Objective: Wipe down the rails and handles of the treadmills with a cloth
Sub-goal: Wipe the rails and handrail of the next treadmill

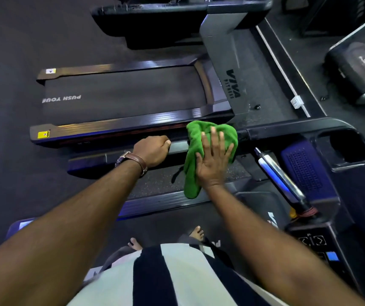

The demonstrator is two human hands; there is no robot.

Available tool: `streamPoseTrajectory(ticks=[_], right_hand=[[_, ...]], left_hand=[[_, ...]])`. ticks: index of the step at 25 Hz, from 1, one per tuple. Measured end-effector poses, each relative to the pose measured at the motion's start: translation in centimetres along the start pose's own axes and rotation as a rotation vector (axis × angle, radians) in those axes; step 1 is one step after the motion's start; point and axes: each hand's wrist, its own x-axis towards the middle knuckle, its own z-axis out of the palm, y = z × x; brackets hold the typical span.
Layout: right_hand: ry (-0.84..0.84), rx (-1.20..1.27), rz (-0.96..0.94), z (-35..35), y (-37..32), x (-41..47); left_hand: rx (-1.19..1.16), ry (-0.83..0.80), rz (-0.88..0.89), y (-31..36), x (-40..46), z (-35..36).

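Cloth [201,138] pressed flat under open right hand [213,161] on handrail [287,129]; left hand [152,151] fisted around rail at nine o'clock. Loose corner could snag.

Dark speckled rubber gym floor [11,51], white cable strip [281,71] running across it (blue light glinting nearby)

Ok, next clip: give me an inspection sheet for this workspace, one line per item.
Surface: dark treadmill side rail, running left to right under both hands.
Job's things: green cloth draped over the rail.
Clutter: nothing seen.
Hands: left hand fisted around the rail; right hand flat, fingers spread, pressing the cloth.
Cables: thin white line along the floor to a small white box; whether it is a cable is unclear.
Surroundings: neighbouring treadmill belt, chrome handle, dark floor.
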Motion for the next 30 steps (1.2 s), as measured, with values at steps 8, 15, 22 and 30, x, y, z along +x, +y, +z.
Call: streamPoseTrajectory(ticks=[8,15,22,30], right_hand=[[0.453,1.754,1.666,1.3,-5.9,3.5],[0.018,0.268,0.364,0.0,-8.7,1.0],[-0.679,-0.221,0.202,-2.7,-4.4,10.5],[-1.344,-0.155,0.084,-2.0,-1.4,16.4]], left_hand=[[0.066,0.044,0.067,-0.2,-0.1,0.6],[0.065,0.034,0.045,0.0,0.5,0.7],[0.087,0.003,0.017,0.6,0.7,0.4],[0.060,-0.032,-0.017,1.5,1.2,0.2]])
